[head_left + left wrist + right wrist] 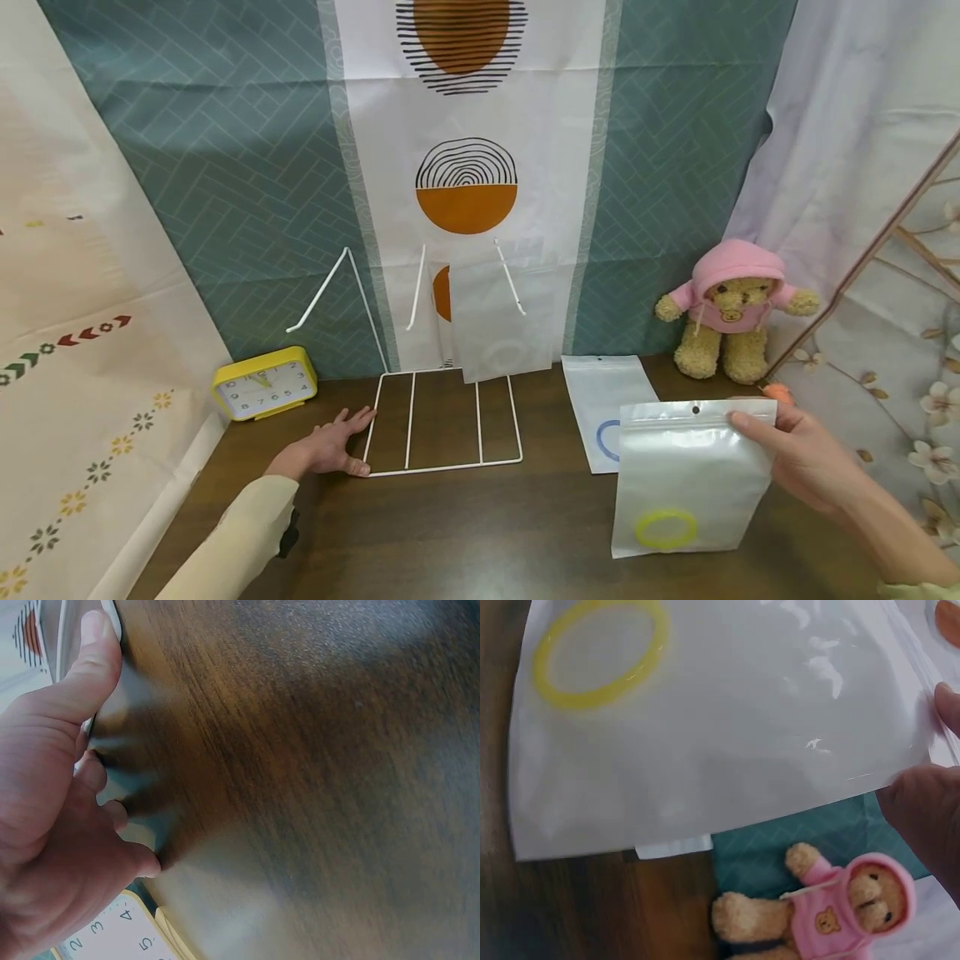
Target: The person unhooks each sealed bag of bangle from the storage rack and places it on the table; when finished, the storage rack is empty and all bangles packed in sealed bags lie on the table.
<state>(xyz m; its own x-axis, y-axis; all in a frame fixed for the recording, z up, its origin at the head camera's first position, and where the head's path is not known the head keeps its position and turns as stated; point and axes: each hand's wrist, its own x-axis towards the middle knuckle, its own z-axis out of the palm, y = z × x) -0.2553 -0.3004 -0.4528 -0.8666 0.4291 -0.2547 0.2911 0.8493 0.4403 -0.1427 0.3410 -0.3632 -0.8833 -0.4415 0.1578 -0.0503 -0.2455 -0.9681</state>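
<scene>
My right hand (pixel 810 454) pinches the top right corner of a zip-seal bag (pixel 693 467), held upright above the table, with a yellow ring (pixel 660 637) showing through its clear front. Behind it on the table lies another zip-seal bag (pixel 603 383) with a blue ring (pixel 606 439), partly covered. My left hand (pixel 330 446) rests with spread fingers at the left side of a white wire display rack (pixel 442 469). Its thumb touches the rack's front left corner. From the rack's right hook (pixel 510 275) hangs a third pale bag (pixel 498 321); the other two hooks hold nothing.
A yellow clock (pixel 266 383) stands left of the rack. At the back right sits a teddy bear (pixel 731 312) in a pink hoodie. A small orange object (pixel 778 393) is partly hidden behind my right hand. Patterned cloths hang behind and beside the brown table (pixel 450 533).
</scene>
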